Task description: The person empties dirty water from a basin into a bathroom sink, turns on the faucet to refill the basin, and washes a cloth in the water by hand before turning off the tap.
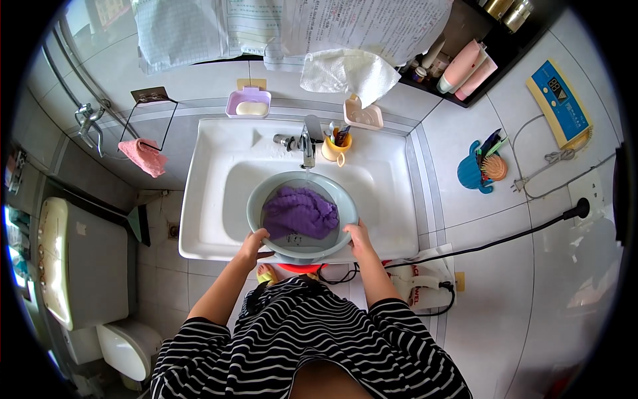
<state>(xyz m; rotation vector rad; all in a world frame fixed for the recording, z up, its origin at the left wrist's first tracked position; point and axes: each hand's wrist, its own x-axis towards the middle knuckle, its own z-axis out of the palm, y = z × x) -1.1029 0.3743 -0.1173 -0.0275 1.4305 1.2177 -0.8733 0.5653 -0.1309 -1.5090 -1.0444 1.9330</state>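
Observation:
A pale grey-green basin (pixel 347 197) stands in the white sink (pixel 392 193), under the chrome faucet (pixel 308 146). Inside it lies a bunched purple cloth (pixel 300 211) in what looks like water, with some dark marks on the basin floor near it. My left hand (pixel 252 246) grips the basin's rim at the lower left, thumb over the edge and fingers beneath. At the lower right, my right hand (pixel 359 238) holds the same rim, its fingers partly hidden. A thin stream seems to fall from the faucet, though it is hard to make out.
Behind the sink are a yellow cup (pixel 335 151) with brushes and a purple soap dish (pixel 232 105) with soap. A white towel (pixel 349 74) hangs above. A pink cloth (pixel 144 157) hangs at left. A hair dryer (pixel 405 282) and black cord (pixel 505 237) are at right.

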